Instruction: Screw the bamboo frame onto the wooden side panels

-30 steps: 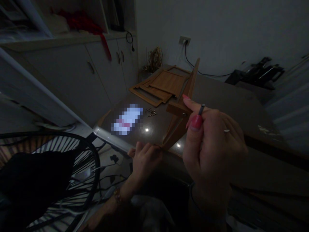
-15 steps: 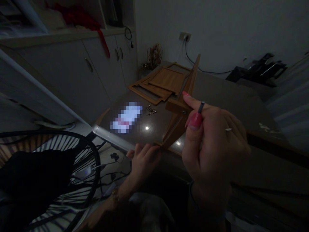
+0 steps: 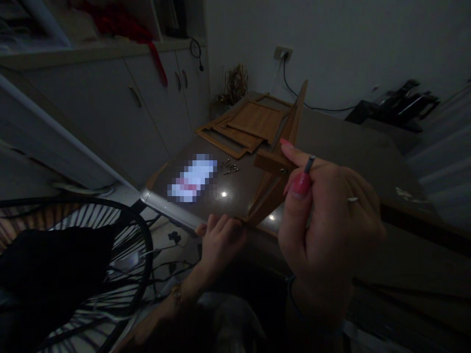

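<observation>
My right hand (image 3: 331, 215) is closed around a hex key (image 3: 310, 164), whose dark metal end sticks out above the thumb; the rest is hidden in the palm. Just left of that hand stands a slanted wooden frame (image 3: 272, 198), with a crosspiece (image 3: 270, 162) and a round bolt head (image 3: 283, 171) in its side. My right forefinger points along the crosspiece. At the table's front edge my left hand (image 3: 222, 242) has its fingers curled over the lower end of the wooden frame. Several loose screws (image 3: 230, 168) lie on the table beyond it.
On the table (image 3: 198, 147), flat wooden panels (image 3: 253, 120) lie stacked toward the back, and a lit phone (image 3: 195, 176) rests near the left corner. A black chair (image 3: 147, 245) stands at left. Dark equipment (image 3: 405, 105) sits at the far right, by the wall.
My right hand, still holding the hex key, has shifted slightly right. The left hand stays at the frame's lower end, and the view has moved a little.
</observation>
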`<move>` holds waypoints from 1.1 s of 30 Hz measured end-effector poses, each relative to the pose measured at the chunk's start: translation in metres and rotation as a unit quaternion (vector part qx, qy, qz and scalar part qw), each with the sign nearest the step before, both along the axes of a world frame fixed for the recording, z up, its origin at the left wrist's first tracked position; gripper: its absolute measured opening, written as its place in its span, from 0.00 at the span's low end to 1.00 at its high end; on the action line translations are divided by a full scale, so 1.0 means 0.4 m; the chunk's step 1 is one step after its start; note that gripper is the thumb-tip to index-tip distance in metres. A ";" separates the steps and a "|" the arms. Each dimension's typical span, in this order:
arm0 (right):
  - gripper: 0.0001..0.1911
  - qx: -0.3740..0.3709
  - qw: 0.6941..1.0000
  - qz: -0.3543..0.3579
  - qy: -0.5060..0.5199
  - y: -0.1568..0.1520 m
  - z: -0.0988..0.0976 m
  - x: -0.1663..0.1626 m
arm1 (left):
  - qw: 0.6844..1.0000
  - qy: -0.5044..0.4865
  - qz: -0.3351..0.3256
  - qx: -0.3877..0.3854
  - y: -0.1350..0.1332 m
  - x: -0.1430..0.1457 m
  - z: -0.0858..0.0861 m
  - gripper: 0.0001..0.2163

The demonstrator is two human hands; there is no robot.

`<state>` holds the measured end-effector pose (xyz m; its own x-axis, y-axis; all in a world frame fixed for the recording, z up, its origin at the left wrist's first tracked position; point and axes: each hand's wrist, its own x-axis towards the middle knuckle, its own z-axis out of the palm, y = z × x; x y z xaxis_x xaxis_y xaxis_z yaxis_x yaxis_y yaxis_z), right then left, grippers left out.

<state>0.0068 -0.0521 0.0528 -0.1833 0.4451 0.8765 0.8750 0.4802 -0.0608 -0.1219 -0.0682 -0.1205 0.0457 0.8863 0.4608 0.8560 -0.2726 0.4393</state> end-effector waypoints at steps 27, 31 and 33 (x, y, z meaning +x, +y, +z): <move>0.08 0.016 1.000 -0.009 -0.008 0.002 -0.003 0.001 | 0.998 -0.046 -0.022 -0.036 -0.019 -0.008 -0.007 0.09; 0.08 0.007 1.000 -0.013 -0.011 0.002 -0.003 -0.001 | 0.995 -0.071 -0.021 -0.062 -0.011 -0.004 -0.002 0.07; 0.08 0.010 1.000 -0.010 -0.008 0.003 -0.003 -0.001 | 0.995 -0.069 -0.018 -0.066 -0.009 -0.002 -0.001 0.06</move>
<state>0.0063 -0.0509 0.0515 -0.1887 0.4316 0.8821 0.8854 0.4633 -0.0373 -0.1227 -0.0718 -0.1209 0.0242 0.9387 0.3439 0.7760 -0.2345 0.5855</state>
